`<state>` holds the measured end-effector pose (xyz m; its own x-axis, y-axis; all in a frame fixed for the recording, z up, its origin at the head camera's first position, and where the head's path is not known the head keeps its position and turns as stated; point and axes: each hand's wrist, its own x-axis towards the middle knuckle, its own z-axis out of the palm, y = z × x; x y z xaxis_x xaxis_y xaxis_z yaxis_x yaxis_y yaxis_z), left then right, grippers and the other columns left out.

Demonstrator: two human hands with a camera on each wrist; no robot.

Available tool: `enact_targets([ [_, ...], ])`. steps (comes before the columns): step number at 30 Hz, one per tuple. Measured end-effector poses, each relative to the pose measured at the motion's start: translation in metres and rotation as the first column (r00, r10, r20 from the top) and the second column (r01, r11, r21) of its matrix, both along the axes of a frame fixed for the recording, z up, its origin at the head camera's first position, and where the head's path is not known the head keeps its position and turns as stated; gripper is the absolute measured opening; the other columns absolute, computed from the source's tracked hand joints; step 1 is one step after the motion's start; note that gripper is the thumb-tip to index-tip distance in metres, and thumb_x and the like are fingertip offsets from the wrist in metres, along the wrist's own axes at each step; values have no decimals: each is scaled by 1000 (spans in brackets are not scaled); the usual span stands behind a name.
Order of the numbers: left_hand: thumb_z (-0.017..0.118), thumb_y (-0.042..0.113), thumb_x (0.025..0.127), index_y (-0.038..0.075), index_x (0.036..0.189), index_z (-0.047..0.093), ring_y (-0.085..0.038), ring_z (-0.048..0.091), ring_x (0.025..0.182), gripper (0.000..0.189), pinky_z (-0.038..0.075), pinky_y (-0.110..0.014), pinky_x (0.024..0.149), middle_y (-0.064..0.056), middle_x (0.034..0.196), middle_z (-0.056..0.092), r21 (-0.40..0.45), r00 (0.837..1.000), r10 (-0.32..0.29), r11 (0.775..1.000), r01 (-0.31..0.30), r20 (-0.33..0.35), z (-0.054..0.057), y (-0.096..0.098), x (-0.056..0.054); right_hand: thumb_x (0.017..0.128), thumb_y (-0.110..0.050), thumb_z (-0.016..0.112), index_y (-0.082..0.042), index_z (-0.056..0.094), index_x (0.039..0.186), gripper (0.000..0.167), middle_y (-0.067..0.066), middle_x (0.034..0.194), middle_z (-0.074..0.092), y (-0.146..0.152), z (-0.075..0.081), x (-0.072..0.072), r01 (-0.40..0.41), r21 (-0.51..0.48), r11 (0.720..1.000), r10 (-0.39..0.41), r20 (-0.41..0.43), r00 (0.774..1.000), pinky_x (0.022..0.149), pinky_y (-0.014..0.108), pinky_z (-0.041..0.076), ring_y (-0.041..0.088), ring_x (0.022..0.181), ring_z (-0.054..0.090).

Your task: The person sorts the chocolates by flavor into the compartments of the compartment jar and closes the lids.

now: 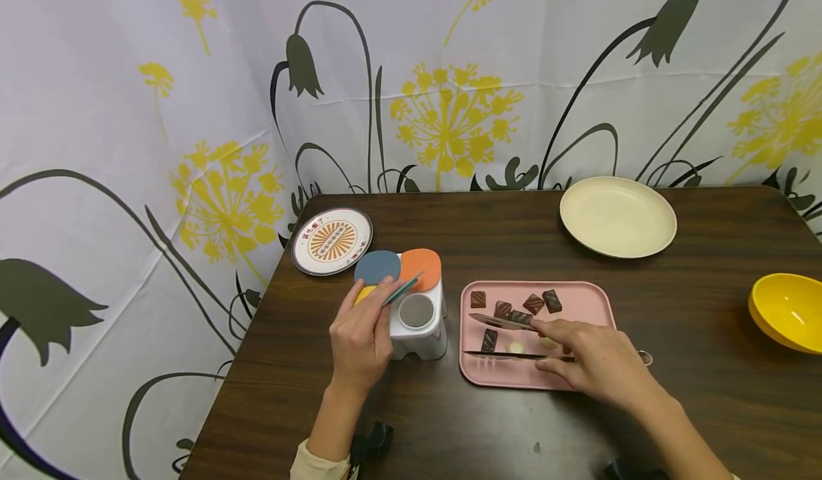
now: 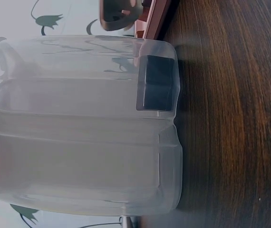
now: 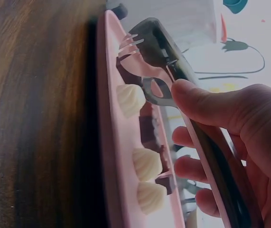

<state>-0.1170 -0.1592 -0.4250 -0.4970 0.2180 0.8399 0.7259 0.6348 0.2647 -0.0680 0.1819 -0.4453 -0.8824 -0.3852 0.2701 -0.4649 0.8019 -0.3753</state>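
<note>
In the head view my left hand point(image 1: 361, 337) pinches a raised teal lid point(image 1: 403, 289) above a white, semi-clear container point(image 1: 429, 346). That lid's round compartment point(image 1: 416, 312) stands uncovered; blue point(image 1: 377, 267), orange point(image 1: 422, 267) and partly hidden yellow lids cover the others. My right hand point(image 1: 600, 362) grips metal tongs point(image 3: 211, 147), their arms spread over a pink tray point(image 1: 594, 302). Striped dark chocolates point(image 1: 478, 299) and swirled white pieces point(image 3: 148, 164) lie on the tray. One tong tip is fork-like. Nothing clearly sits between the tips, though chocolates lie just below them.
Behind the container lies a patterned plate point(image 1: 332, 241). A cream oval plate point(image 1: 618, 216) stands at the back right, and a yellow bowl point(image 1: 791, 312) near the right edge. The container stands just left of the tray on the dark wooden table point(image 1: 488, 437), before a flowered curtain point(image 1: 514, 73).
</note>
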Motion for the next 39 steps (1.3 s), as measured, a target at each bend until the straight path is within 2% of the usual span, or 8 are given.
enact_targets([
  [5, 49, 13, 101, 4, 119, 69, -24, 69, 104, 28, 44, -55, 99, -10, 112, 72, 4, 1000, 1, 1000, -1, 5, 0, 0, 0, 76, -39, 82, -21, 71, 124, 52, -17, 89, 68, 0, -3, -1, 9, 8, 1000, -9, 7, 1000, 58, 33, 48, 3, 75, 58],
  [12, 49, 13, 101, 4, 119, 69, -24, 69, 103, 28, 44, -54, 99, -10, 111, 72, 9, 1000, 0, 1000, 0, 9, -2, 0, 0, 77, -37, 82, -23, 73, 120, 45, -24, 69, 48, -2, -4, -1, 29, -1, 1000, -29, 54, 998, 51, 25, 35, 0, 60, 42],
  [15, 50, 13, 101, 3, 118, 69, -24, 69, 103, 28, 44, -54, 99, -10, 110, 72, 8, 1000, -2, 1000, 2, 1, -2, 0, 1, 78, -36, 82, -23, 73, 119, 44, -21, 74, 55, -2, -5, -1, 39, 6, 999, -39, 51, 998, 51, 25, 35, 1, 61, 43],
  [18, 50, 12, 100, 2, 117, 69, -24, 69, 103, 27, 44, -55, 98, -10, 110, 72, 5, 1000, -5, 1000, 5, -6, -1, 0, 1, 78, -36, 82, -24, 73, 119, 44, -16, 87, 66, -1, -5, 0, 43, 16, 999, -44, 35, 998, 51, 27, 38, 2, 65, 48],
  [22, 50, 12, 101, 1, 117, 69, -23, 69, 104, 28, 45, -55, 98, -10, 111, 72, 3, 1000, -6, 1000, 6, -9, -1, 1, 1, 78, -35, 81, -24, 74, 119, 43, -10, 103, 72, 0, -6, 1, 39, 19, 999, -39, 10, 999, 54, 32, 46, 5, 75, 63],
  [26, 49, 13, 101, 1, 117, 69, -23, 69, 103, 28, 45, -55, 97, -10, 110, 72, 3, 1000, -10, 1000, 10, -15, -1, 1, 0, 78, -34, 81, -24, 74, 118, 42, -7, 106, 73, 1, -6, 0, 35, 16, 999, -35, -12, 999, 58, 37, 52, 13, 88, 70],
  [31, 49, 13, 101, 2, 118, 69, -24, 69, 103, 28, 44, -55, 98, -9, 111, 72, 1, 1000, -9, 1000, 9, -7, 0, 0, 0, 78, -34, 81, -23, 73, 119, 43, -6, 108, 73, 2, -6, 0, 32, 0, 999, -32, -55, 998, 63, 43, 54, 17, 96, 70],
  [39, 49, 13, 101, 3, 118, 69, -25, 69, 103, 28, 44, -55, 98, -9, 111, 72, 3, 1000, -7, 1000, 7, -9, 1, 0, 0, 77, -33, 82, -23, 73, 119, 44, -6, 108, 73, 4, -6, -2, 29, -13, 999, -30, -99, 995, 63, 41, 54, 16, 94, 71],
])
